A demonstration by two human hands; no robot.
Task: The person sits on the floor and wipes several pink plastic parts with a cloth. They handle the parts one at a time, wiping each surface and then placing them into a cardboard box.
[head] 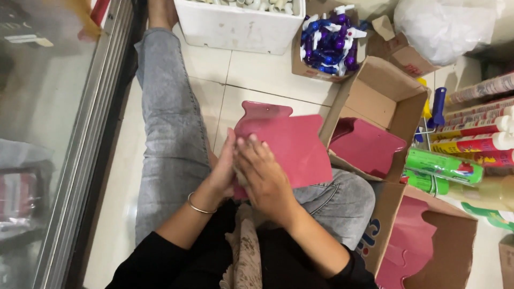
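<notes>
Pink rubber bag, flat and bottle-shaped, rests on the person's lap, its long axis running up-left away from the body. Both hands grip its near lower edge: left hand alongside, right hand on top, fingers curled closed.

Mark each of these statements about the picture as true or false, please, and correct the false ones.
1. Both hands, left hand and right hand, hold a pink flat piece. True.
2. The cardboard box beside the knee is empty. False: a similar pink piece lies inside.
3. The left wrist wears a thin bangle. True.
4. The small carton of spray nozzles holds only green ones. False: they are blue, purple and white.
</notes>
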